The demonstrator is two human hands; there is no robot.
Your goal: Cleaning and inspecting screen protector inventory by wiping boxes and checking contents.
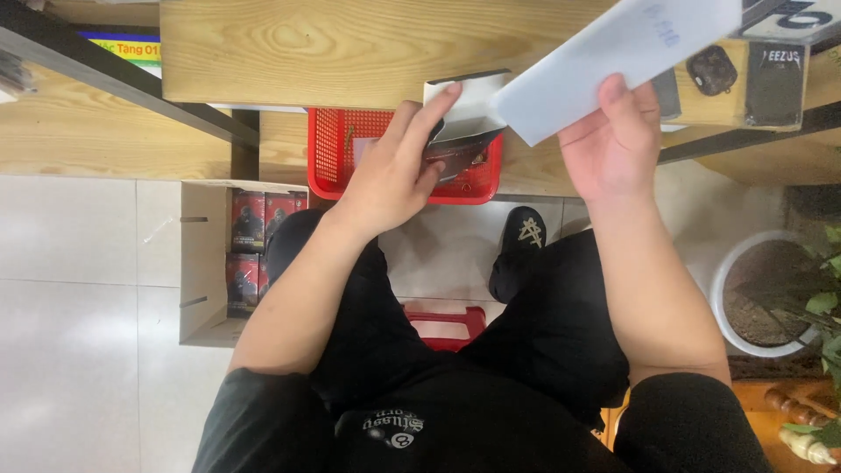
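View from above, looking down at a seated person in black clothes with both bare arms raised toward a light wooden tabletop. The left hand holds a small folded box, white on its far flap and dark on its near side; the thumb and fingers pinch it, the forefinger stretched up along the white flap. This box is held over a red mesh plastic basket that sits on a lower wooden shelf just beneath the tabletop's near edge.

The right hand holds a pale, flat padded envelope, tilted up to the right, its lower corner just beside the small box. The thumb lies on top of the envelope, the other fingers hidden behind it, so the grip is a pinch at the envelope's near edge.

On the floor to the left stands an open cardboard carton filled with dark and red retail boxes. Between the person's knees a black shoe rests on white floor tiles, and a red stool's edge shows beneath the legs. At the right stands a white round plant pot with green leaves. On the tabletop's far right lie dark small packages.
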